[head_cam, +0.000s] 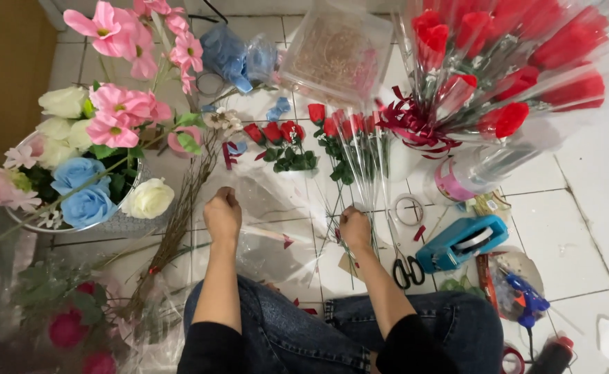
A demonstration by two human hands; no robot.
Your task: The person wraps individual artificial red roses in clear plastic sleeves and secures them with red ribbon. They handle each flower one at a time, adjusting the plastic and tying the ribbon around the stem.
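Note:
I sit cross-legged on a white tiled floor. My left hand (222,213) is closed on the edge of a clear plastic wrap sheet (266,208) spread in front of me. My right hand (355,228) is closed around the thin green stems of wrapped red artificial roses (349,142) that lie fanned out on the floor. A few loose red roses with leaves (277,138) lie just beyond the sheet, between both hands.
A metal tub of blue, white and pink flowers (83,173) stands left. A bunch of wrapped red roses (512,62) stands at the upper right. Black scissors (407,269), a tape roll (409,209), a blue tape dispenser (460,242) and a glue gun (526,301) lie right. Twigs (176,228) lie left.

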